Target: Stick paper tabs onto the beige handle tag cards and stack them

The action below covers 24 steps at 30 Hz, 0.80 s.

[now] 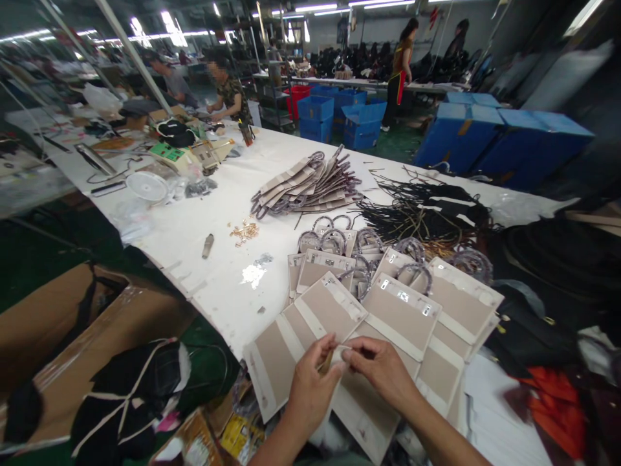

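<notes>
My left hand (314,378) and my right hand (379,367) meet at the table's near edge, thumbs and fingertips pinched together. Between them shows a small pale piece (341,353), too little of it visible to name. Beneath and around both hands lie flat beige panels (334,304) with paler strips across them. Farther up the pile, panels carry looped purplish-grey handles (369,241) and small shiny metal fittings (402,295). One beige panel (365,414) lies under my wrists, partly covered by them.
On the white table (218,298) lie gold-coloured bits (245,231), a small tool (208,246), a stack of handled panels (310,181) and black cords (422,210). A cardboard box (145,310) stands at left. Blue boxes (466,133) and several people are beyond.
</notes>
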Each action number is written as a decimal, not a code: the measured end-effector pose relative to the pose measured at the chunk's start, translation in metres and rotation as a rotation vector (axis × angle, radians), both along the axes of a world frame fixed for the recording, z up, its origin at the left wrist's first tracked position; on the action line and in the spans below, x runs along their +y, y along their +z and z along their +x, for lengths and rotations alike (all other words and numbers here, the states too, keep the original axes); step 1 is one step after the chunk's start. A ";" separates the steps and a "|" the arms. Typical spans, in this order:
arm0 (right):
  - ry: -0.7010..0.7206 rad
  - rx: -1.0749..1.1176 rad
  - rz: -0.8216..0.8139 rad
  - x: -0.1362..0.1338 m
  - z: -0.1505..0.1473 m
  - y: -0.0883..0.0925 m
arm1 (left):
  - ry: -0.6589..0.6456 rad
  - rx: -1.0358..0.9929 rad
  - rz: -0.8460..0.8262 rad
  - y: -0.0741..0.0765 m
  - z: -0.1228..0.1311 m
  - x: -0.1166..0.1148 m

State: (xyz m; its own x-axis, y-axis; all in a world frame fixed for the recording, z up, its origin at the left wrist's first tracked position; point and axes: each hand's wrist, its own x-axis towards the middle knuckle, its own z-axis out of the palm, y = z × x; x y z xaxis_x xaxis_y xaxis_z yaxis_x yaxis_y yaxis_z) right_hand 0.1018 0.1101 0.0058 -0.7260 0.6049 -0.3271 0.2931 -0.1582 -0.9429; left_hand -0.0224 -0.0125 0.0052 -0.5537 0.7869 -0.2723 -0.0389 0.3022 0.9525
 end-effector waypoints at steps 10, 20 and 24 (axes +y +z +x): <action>0.391 -0.107 0.915 0.036 -0.012 0.021 | -0.159 0.299 -0.094 -0.010 -0.012 0.011; 0.543 -0.271 1.005 0.053 -0.069 0.003 | -0.264 0.730 -0.119 -0.023 -0.043 0.018; 0.214 -0.278 0.714 0.082 -0.094 -0.033 | -0.052 0.480 -0.080 -0.034 -0.052 0.012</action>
State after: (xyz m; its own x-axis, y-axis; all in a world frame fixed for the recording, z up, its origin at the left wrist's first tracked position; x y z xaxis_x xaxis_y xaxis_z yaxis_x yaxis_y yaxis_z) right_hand 0.0076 0.1925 -0.0271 -0.7987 0.5934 -0.0993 0.4884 0.5431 -0.6829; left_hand -0.0741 -0.0002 -0.0286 -0.5920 0.8040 -0.0562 0.4164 0.3649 0.8328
